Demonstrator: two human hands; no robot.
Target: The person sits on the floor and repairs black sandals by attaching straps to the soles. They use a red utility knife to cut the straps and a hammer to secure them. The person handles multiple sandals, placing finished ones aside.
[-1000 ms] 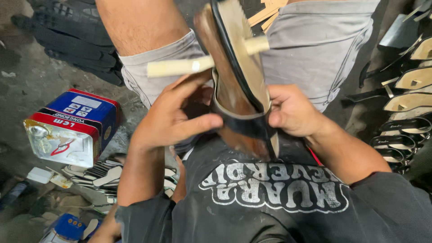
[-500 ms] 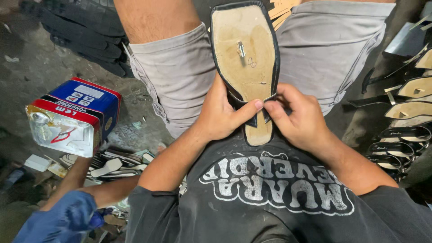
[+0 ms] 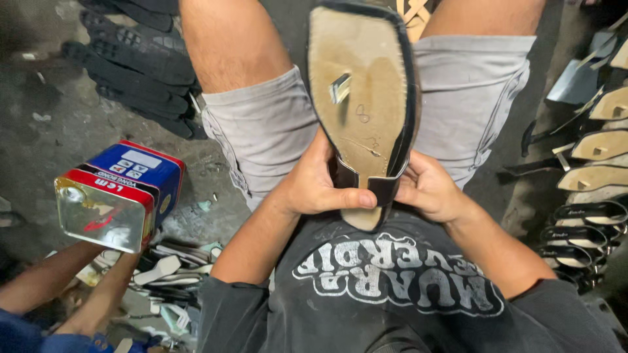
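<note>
I hold a sandal (image 3: 366, 98) upright between my knees, its tan underside facing me, with a dark rim and a dark strap across the lower part. A small metal tab sticks out near its middle. My left hand (image 3: 320, 186) grips the sandal's lower left side, thumb laid across the strap. My right hand (image 3: 428, 189) clasps the lower right side. Both hands rest against my dark printed shirt, above my grey shorts (image 3: 268, 131).
A rectangular tin can (image 3: 118, 196), blue and red, lies on the grey floor at left. Another person's arms (image 3: 59, 281) reach in at lower left over scattered sole pieces. Black soles (image 3: 137, 72) are stacked upper left. Finished sandals (image 3: 595, 176) line the right edge.
The sandal has turned from side-on to underside facing me and risen. My hands have shifted down to its heel end. Another person's arms have come in at lower left.
</note>
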